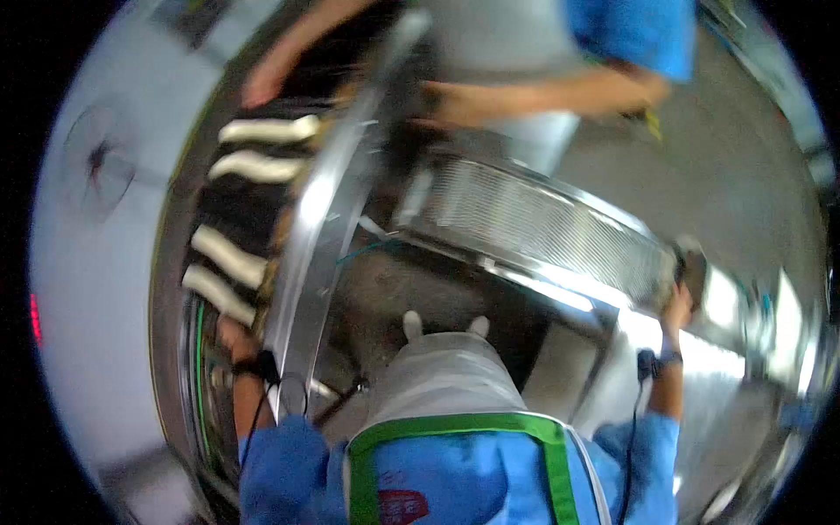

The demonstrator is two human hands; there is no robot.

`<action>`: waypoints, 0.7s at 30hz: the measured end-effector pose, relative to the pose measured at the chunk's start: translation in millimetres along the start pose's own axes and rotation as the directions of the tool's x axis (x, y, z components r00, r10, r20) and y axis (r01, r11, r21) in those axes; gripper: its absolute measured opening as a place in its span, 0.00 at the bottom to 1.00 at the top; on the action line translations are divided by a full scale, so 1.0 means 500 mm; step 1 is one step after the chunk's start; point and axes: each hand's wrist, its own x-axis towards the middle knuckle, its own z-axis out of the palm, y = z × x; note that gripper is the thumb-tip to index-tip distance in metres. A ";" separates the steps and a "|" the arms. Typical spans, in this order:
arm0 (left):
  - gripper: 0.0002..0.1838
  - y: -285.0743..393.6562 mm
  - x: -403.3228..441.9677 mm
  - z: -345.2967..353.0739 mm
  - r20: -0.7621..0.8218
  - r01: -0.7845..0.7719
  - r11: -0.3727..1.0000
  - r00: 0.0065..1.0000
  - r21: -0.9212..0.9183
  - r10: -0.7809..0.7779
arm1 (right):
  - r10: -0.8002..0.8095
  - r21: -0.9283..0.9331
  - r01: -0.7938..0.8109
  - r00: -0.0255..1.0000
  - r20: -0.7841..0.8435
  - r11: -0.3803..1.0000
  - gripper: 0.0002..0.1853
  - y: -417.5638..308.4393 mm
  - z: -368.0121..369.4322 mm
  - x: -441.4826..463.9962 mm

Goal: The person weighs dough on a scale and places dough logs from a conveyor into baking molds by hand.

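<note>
My left hand (234,339) is at the near end of a dark belt, close to the lower end of a pale, dough-like strip (217,295). Motion blur smears its fingers, so I cannot tell whether it grips the strip. Beyond it lie more such strips, one (229,255) just past the nearest and a wavy one (255,166) farther along. Out to the right, my right hand (676,309) is beside a dark block (691,265) at the end of a ribbed metal surface (542,223). Its fingers are blurred too, and any hold is unclear.
A shiny metal rail (319,206) runs along the belt. Across from me stands a person in blue sleeves, one hand (262,83) over the belt's far part and another hand (451,103) near the rail. A fan (99,164) is at the left.
</note>
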 end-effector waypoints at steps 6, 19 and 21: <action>0.27 0.075 -0.091 -0.106 0.052 0.279 0.952 0.960 -0.128 -0.274 | 0.138 -0.334 -0.006 0.917 0.374 0.943 0.18 -0.034 -0.025 0.121; 0.18 0.244 -0.144 -0.089 -0.101 0.008 0.891 0.993 -0.454 -0.061 | 0.020 -0.398 0.129 0.937 0.349 0.908 0.10 -0.046 0.126 0.324; 0.17 0.251 -0.126 -0.061 -0.200 -0.227 0.906 0.966 -0.358 0.163 | -0.035 -0.372 0.200 0.913 0.406 0.906 0.12 -0.024 0.172 0.383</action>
